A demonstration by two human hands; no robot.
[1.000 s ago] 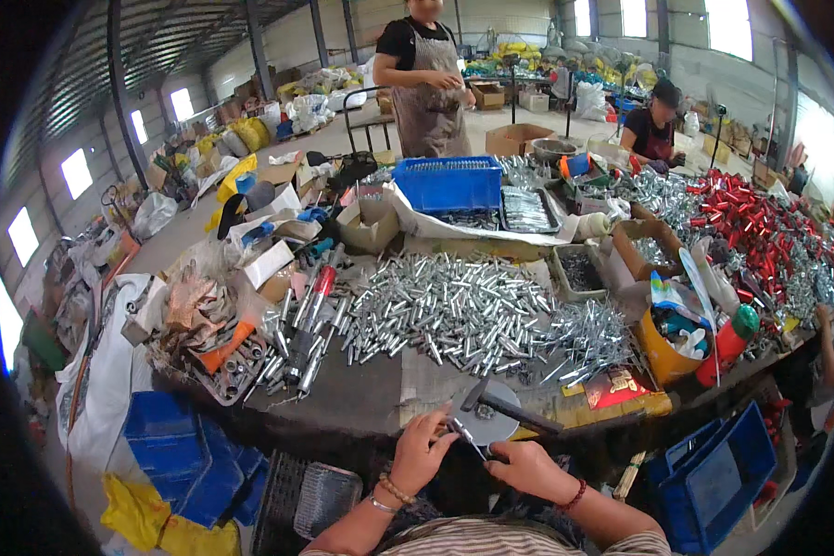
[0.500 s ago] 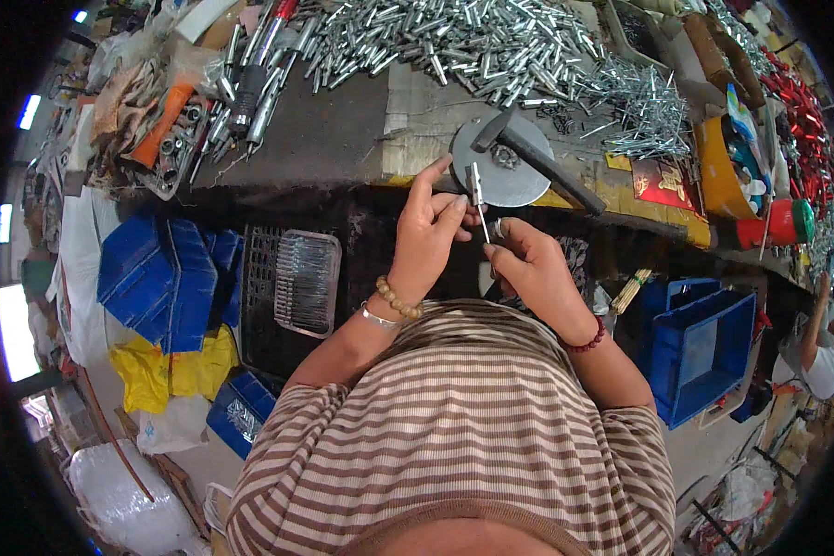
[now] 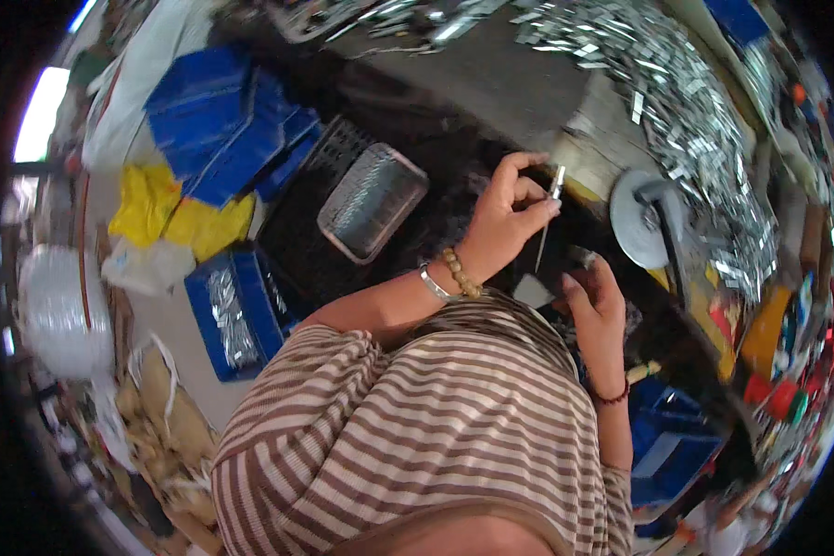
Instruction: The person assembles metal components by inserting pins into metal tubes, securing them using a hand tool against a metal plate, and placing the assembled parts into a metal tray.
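Note:
My left hand (image 3: 508, 221) pinches a small shiny metal tube (image 3: 558, 178) between thumb and fingers. A thin metal rod (image 3: 541, 248) sticks out of the tube's lower end, pointing down toward my lap. Below and to the right, my right hand (image 3: 600, 320) is apart from the rod, its thumb and forefinger spread with nothing seen between them. A grey band sits around one of its fingers. Left of my hands, a metal tray (image 3: 323, 225) holds many thin rods. To the right, a hammer (image 3: 669, 243) rests on a round grey disc (image 3: 628, 221) at the bench edge.
Loose metal tubes (image 3: 681, 116) lie heaped across the bench. Blue bins (image 3: 195, 102) and a yellow bag (image 3: 144, 208) stand at the left, above a blue box (image 3: 202, 301) of metal parts. Another blue bin (image 3: 681, 463) sits at lower right, near a red and green container (image 3: 788, 403).
My view has swung left, so the bench appears tilted and further right. My right hand has let go of the rod and moved away; my left hand keeps the tube with it.

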